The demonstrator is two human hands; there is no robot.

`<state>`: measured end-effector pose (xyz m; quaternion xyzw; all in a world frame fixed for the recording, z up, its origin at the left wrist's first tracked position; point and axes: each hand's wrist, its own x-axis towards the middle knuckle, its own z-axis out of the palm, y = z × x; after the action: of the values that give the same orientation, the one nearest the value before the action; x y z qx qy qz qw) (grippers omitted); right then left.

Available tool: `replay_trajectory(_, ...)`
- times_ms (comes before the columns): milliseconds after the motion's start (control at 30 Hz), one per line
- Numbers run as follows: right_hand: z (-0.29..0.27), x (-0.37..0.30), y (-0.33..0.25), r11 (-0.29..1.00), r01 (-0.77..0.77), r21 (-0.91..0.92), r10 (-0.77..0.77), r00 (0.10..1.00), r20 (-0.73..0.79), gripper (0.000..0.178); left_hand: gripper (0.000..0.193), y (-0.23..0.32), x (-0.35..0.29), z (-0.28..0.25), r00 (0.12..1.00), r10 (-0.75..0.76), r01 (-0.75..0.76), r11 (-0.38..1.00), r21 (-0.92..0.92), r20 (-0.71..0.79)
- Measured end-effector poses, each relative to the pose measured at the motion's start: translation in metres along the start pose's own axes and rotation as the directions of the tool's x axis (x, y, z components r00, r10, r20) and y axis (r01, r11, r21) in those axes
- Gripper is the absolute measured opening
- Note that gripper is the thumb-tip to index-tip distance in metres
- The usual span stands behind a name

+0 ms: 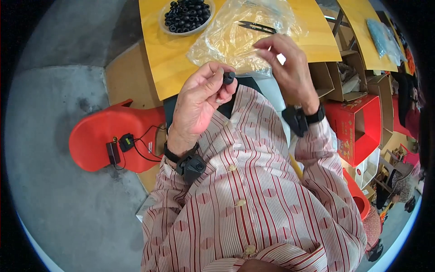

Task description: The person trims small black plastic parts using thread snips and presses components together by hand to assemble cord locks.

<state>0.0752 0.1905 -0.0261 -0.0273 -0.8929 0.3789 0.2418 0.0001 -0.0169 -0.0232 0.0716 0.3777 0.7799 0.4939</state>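
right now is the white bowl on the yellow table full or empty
Full: the white bowl is heaped with small black rings, piled above its rim on the yellow table.

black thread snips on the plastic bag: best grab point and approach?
Judging by pose: the thread snips lie flat on the clear bag, blades pointing left. Grip the wider right end, across both arms, coming from above and from the right, likely with the right hand, which is nearest.
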Motion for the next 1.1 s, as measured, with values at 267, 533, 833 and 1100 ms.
replay_trajectory(267, 0.015, 0.035, 0.084, 0.785, 0.155, -0.6, -0.104, 0.988, 0.118, 0.023, 0.024, -0.005, 0.006, -0.015, 0.995, -0.013, 0.039, 0.963, -0.265, 0.097)
replay_trajectory(533, 0.039, 0.037, 0.103, 0.708, 0.057, -0.703, 0.102, 0.978, 0.183, 0.027, 0.026, -0.009, 0.007, -0.032, 0.98, -0.016, 0.12, 0.842, -0.526, 0.197)
replay_trajectory(833, 0.041, 0.041, 0.123, 0.682, -0.092, -0.726, 0.168, 0.985, 0.034, 0.031, 0.023, -0.011, 0.008, -0.034, 0.964, -0.015, 0.188, 0.747, -0.637, 0.267)
replay_trajectory(1100, 0.02, 0.049, 0.103, 0.788, 0.123, -0.603, -0.089, 0.992, 0.086, 0.017, 0.023, -0.011, 0.009, -0.034, 0.962, -0.032, 0.211, 0.72, -0.661, 0.273)
